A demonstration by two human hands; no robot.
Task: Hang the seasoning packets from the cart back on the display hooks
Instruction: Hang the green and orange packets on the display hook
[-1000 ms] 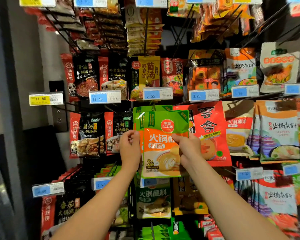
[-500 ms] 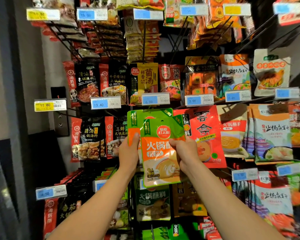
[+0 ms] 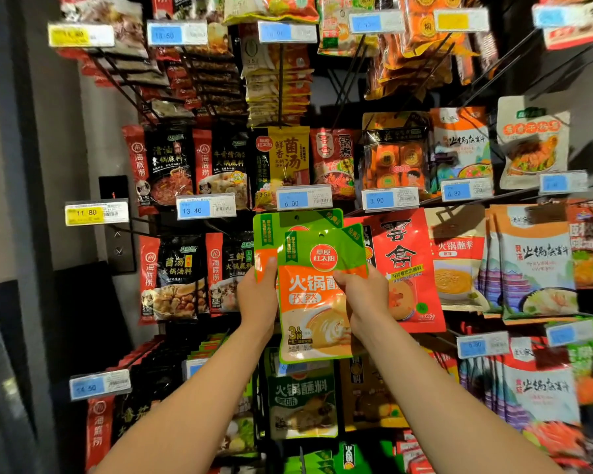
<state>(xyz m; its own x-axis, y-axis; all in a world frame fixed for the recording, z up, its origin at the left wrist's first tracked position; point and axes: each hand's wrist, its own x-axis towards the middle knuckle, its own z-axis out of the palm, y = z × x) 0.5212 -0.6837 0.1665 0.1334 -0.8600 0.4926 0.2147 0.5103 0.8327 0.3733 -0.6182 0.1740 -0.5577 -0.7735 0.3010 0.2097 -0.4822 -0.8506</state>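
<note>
Packet in green and orange sits in front of you at the middle of the rack, tilted slightly, its punched hole near the top edge showing clear of any hook. Your right hand pinches its right edge, thumb across the front. Your left hand is closed on the left edge of a matching packet hanging just behind it, thumb on the orange band. That rear packet hangs right under the 6.00 tag. A red packet hangs just to the right, partly covered by your right hand. Black and red packets hang to the left, beside the 13.40 tag.
</note>
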